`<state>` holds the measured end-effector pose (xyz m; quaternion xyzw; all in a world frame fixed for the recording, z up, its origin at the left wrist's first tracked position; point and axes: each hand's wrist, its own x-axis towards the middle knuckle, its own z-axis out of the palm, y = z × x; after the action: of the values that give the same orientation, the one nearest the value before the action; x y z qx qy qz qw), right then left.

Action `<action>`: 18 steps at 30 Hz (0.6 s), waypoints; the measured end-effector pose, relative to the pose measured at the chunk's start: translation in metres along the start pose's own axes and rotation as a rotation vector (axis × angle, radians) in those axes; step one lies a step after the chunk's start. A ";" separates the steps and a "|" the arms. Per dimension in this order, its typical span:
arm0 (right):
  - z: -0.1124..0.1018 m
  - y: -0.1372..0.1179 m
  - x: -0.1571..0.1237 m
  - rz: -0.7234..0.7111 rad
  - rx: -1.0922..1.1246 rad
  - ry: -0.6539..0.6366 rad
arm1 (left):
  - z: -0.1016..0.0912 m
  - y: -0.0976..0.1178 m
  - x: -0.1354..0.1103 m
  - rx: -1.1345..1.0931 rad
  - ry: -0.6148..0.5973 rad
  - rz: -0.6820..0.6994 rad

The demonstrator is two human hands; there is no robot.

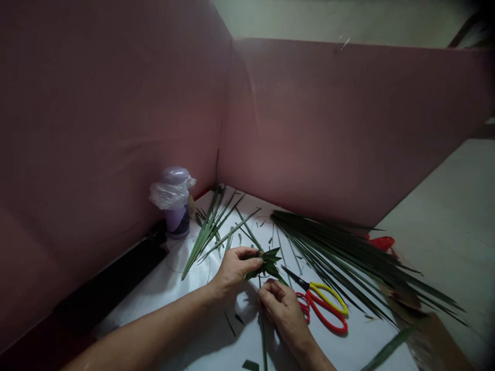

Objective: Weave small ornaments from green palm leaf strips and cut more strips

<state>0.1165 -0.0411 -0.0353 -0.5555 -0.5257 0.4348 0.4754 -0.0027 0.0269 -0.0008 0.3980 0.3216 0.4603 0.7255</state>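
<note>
Between thumb and fingers, my left hand [236,268] pinches a woven leaf piece [272,262] with several pointed green tips spreading to the right. Just below it, my right hand [281,305] is closed on a narrow leaf strip [264,340] that runs from the woven piece down toward the near edge. Scissors with one yellow and one red handle [328,308] lie right of my right hand, blades pointing up and left. Smaller red handles [304,305] show partly behind that hand.
A large bundle of long leaves [340,247] lies at the right, a smaller one [211,226] at the back left. A lilac bottle with plastic wrap [178,211] stands by the pink partition [309,129]. Leaf scraps litter the white tabletop [154,309].
</note>
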 end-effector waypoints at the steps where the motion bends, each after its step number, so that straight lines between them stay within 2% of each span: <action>1: 0.000 0.000 0.000 0.003 0.008 0.005 | 0.000 0.000 0.000 0.001 -0.001 0.001; 6: -0.001 -0.006 -0.001 0.062 0.070 0.027 | -0.001 0.000 0.000 -0.008 0.002 0.001; 10: -0.013 -0.017 0.000 0.122 0.209 0.263 | -0.004 0.000 0.001 0.016 -0.055 -0.063; 12: -0.021 -0.022 0.000 0.058 0.286 0.346 | -0.005 0.000 0.000 0.069 -0.130 -0.134; 14: -0.028 -0.026 0.001 -0.044 0.275 0.346 | -0.005 0.000 -0.002 0.148 -0.192 -0.205; 18: -0.035 -0.027 0.003 -0.146 0.054 0.210 | -0.004 0.001 -0.006 0.248 -0.272 -0.269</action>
<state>0.1464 -0.0407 -0.0031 -0.5453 -0.5002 0.3527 0.5728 -0.0091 0.0225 -0.0012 0.4959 0.3251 0.2585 0.7626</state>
